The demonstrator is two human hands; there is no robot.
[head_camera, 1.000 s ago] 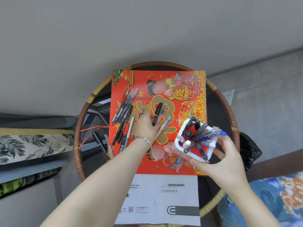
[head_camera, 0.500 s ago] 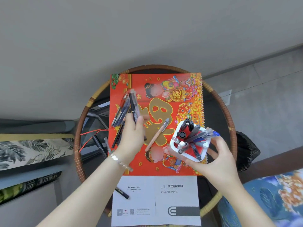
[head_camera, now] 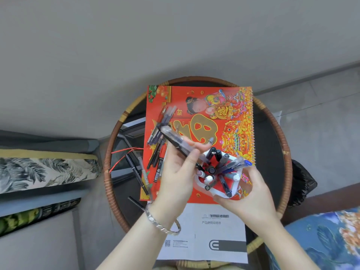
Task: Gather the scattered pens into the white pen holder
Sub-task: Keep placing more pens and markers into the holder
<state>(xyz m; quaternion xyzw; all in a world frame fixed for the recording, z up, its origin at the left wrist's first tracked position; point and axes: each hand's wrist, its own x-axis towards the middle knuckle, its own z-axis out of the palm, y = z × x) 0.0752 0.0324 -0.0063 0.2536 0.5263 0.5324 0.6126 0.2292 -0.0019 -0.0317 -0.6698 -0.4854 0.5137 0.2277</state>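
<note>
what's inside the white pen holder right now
The white pen holder, in the right hand, holds a crowd of upright pens; their lower ends and the holder's bottom are hidden.

Not much going on body-wise tbh. Both arms are showing bare right up to the bottom edge of the shot, no sleeves coming into view anywhere. The left hand [head_camera: 176, 172] is wearing a silver bracelet [head_camera: 163, 225] at the wrist, chunky segmented links w/ a bit of shine, and it's hanging kinda loose. The right hand [head_camera: 251, 195] isn't wearing anything, no rings, watch or band afaict. Fingers [head_camera: 191, 159] are looking plain on both, nails short; can't tell abt polish, pic's too blurry there.
</note>
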